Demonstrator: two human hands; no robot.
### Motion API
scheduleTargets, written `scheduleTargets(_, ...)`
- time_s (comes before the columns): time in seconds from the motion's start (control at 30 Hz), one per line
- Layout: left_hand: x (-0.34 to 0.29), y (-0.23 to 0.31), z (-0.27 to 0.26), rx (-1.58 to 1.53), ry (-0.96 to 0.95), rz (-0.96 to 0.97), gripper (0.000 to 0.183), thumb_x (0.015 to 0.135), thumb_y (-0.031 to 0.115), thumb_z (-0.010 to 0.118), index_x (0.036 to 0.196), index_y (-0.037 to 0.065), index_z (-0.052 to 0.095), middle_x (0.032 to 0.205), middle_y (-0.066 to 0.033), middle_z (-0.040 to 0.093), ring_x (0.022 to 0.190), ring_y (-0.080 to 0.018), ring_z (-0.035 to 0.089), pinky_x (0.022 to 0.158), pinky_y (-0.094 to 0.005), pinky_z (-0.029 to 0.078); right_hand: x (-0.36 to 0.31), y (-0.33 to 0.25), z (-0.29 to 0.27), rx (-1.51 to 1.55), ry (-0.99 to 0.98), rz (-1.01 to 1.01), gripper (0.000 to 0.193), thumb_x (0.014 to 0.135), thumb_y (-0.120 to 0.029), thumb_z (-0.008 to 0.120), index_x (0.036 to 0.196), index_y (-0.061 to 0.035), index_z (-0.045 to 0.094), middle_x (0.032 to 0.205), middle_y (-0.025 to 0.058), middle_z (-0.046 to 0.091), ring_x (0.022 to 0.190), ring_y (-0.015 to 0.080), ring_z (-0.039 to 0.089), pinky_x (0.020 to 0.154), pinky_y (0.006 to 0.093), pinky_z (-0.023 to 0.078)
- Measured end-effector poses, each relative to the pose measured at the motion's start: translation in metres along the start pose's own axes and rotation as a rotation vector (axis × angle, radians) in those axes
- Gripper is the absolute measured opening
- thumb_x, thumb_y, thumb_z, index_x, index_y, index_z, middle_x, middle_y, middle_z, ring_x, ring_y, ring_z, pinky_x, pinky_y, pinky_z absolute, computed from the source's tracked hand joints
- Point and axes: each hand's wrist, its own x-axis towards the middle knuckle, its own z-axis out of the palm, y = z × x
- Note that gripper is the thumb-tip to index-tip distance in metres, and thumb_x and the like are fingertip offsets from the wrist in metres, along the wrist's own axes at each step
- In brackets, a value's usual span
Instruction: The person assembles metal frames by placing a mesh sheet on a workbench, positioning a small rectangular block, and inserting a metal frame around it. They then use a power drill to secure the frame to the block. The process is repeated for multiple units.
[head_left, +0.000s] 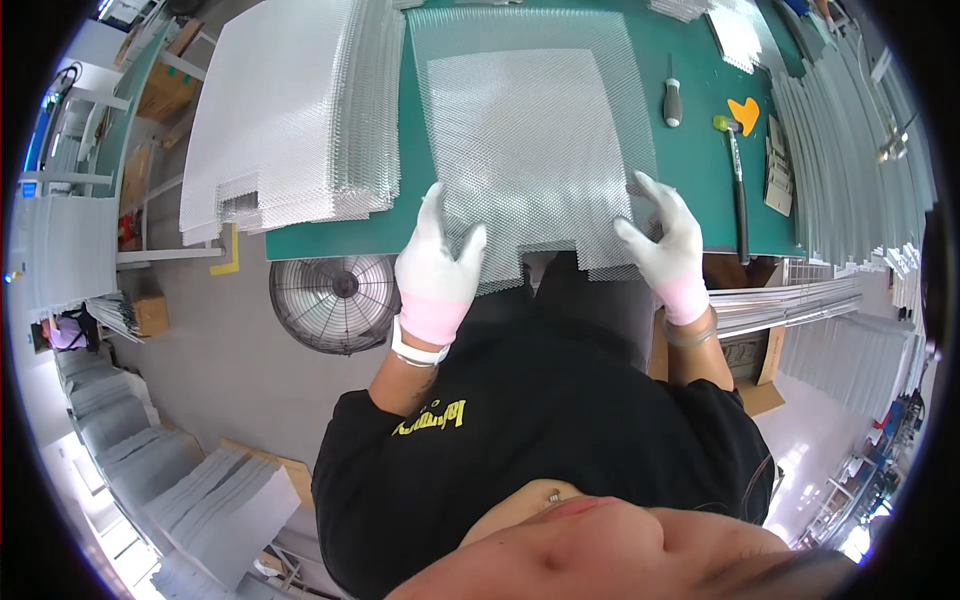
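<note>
A honeycomb mesh sheet with a notched near edge lies in front of me on the green tabletop, its near edge reaching past the table edge. My left hand, in a white glove with a pink cuff, is at the sheet's near left edge. Its thumb and fingers are apart. My right hand, gloved the same way, is at the near right edge, fingers and thumb spread. Both thumbs are over or beside the mesh; whether they press on it I cannot tell.
A tall stack of similar mesh sheets stands on the left. To the right lie a screwdriver, a hammer and an orange piece. More sheets stand at far right. A round fan is below the table's left edge.
</note>
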Motion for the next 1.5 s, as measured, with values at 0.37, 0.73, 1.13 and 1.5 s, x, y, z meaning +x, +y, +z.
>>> scheduleTargets(0.37, 0.010, -0.015, 0.023, 0.207, -0.086, 0.023, 0.070, 0.086, 0.021, 0.075, 0.144, -0.005, 0.044, 0.130, -0.0269, 0.060, 0.118, -0.0399, 0.061, 0.100, -0.0410, 0.050, 0.010, 0.037, 0.032, -0.181, 0.005, -0.067, 0.053, 0.082, -0.023, 0.077, 0.130, -0.0060, 0.062, 0.119, 0.0165, 0.063, 0.106, 0.0343, 0.065, 0.091, 0.0386, 0.054)
scheduleTargets(0.73, 0.010, -0.017, 0.023, 0.268, -0.117, 0.011, 0.073, 0.087, 0.025, 0.074, 0.146, -0.003, 0.041, 0.130, -0.0243, 0.060, 0.111, -0.0392, 0.063, 0.092, -0.0422, 0.053, 0.013, 0.031, 0.029, -0.235, -0.098, 0.037, 0.055, 0.081, -0.023, 0.077, 0.132, -0.0071, 0.060, 0.118, 0.0172, 0.059, 0.101, 0.0360, 0.064, 0.087, 0.0408, 0.054)
scheduleTargets(1.13, 0.031, -0.020, 0.018, 0.601, -0.282, 0.241, 0.057, 0.088, 0.029, 0.067, 0.142, 0.014, 0.055, 0.147, -0.0135, 0.048, 0.133, -0.0413, 0.043, 0.111, -0.0569, 0.035, 0.147, 0.032, -0.051, -0.480, 0.181, -0.303, 0.034, 0.085, -0.033, 0.069, 0.105, -0.0059, 0.070, 0.103, 0.0173, 0.065, 0.090, 0.0349, 0.065, 0.082, 0.0451, 0.054)
scheduleTargets(1.5, 0.072, 0.004, 0.010, 0.405, -0.092, 0.300, 0.075, 0.084, 0.033, 0.072, 0.147, 0.003, 0.044, 0.156, -0.0292, 0.027, 0.142, -0.0528, 0.027, 0.116, -0.0608, 0.024, 0.342, 0.086, -0.147, -1.103, 0.086, 0.248, 0.069, 0.093, -0.039, 0.067, 0.152, -0.0115, 0.044, 0.128, 0.0173, 0.065, 0.113, 0.0290, 0.065, 0.095, 0.0398, 0.053)
